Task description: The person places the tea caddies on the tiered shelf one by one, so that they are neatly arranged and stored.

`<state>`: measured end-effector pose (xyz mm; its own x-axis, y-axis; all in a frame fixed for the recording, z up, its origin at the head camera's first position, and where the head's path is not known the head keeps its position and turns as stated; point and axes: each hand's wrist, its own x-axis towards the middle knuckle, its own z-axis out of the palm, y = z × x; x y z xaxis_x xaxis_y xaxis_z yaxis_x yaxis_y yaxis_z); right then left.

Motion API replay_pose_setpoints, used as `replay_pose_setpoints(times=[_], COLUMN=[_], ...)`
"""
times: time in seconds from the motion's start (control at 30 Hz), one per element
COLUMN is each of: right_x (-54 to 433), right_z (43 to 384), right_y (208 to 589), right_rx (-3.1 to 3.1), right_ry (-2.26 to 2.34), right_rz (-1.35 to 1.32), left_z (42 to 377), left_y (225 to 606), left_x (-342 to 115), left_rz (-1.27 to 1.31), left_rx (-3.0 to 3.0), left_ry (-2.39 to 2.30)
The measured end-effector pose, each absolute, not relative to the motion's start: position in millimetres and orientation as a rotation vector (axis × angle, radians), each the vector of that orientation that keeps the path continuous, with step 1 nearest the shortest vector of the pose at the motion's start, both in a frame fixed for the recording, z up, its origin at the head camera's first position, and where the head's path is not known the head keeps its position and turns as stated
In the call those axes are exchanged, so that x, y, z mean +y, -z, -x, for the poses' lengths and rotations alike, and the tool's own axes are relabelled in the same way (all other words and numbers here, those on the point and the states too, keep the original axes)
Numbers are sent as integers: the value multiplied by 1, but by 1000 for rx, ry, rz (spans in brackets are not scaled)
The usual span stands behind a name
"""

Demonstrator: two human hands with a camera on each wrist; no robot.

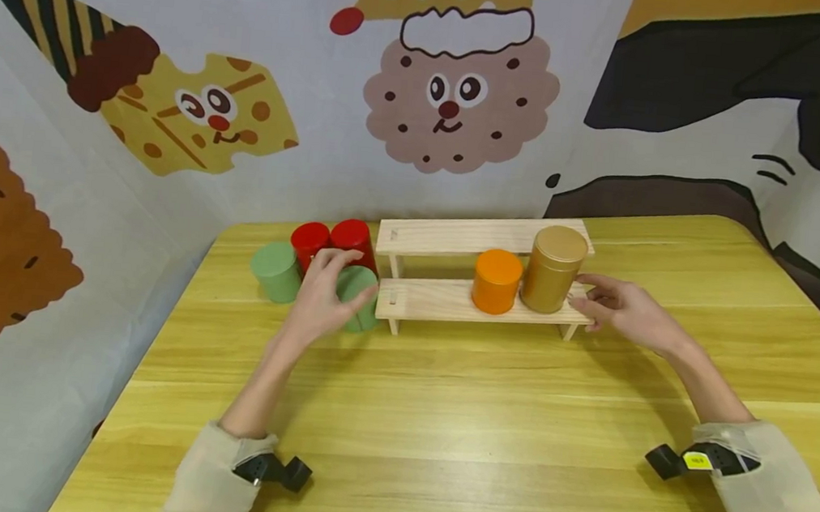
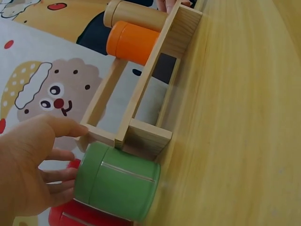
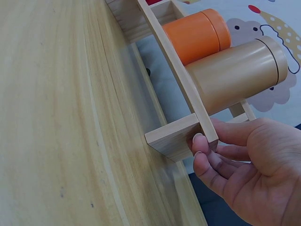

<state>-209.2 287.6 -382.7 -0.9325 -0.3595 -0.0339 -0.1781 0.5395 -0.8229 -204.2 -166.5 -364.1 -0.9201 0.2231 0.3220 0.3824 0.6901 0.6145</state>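
A two-step wooden rack (image 1: 428, 298) stands near the back of the table, with a short orange tin (image 1: 497, 281) and a taller gold tin (image 1: 553, 273) on its lower step. My right hand (image 1: 628, 308) pinches the right end of that step; in the right wrist view, the fingers (image 3: 207, 172) curl under the board edge. My left hand (image 1: 320, 297) is over a green tin (image 2: 123, 181) beside the rack's left end, its fingers spread and apart. In the left wrist view, one fingertip (image 2: 80, 129) reaches the rack's left end; whether it touches is unclear.
Two red tins (image 1: 351, 236) and another green tin (image 1: 277, 273) stand close together left of the rack. Behind the table (image 1: 454, 422) hangs a cloth (image 1: 299, 189) printed with cartoon figures. The rack's upper step (image 1: 456, 236) lies behind the orange and gold tins.
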Motion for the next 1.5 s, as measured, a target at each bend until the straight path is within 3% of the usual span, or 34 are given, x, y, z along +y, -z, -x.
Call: replay_pose_setpoints(times=[1.5], right_x=[287], right_z=[208], right_y=[381], right_rx=[2592], right_ry=[1337], right_rz=[464], left_z=[212], left_y=[372], left_x=[-184], left_rz=[474], left_rx=[-2808], left_ry=[1003])
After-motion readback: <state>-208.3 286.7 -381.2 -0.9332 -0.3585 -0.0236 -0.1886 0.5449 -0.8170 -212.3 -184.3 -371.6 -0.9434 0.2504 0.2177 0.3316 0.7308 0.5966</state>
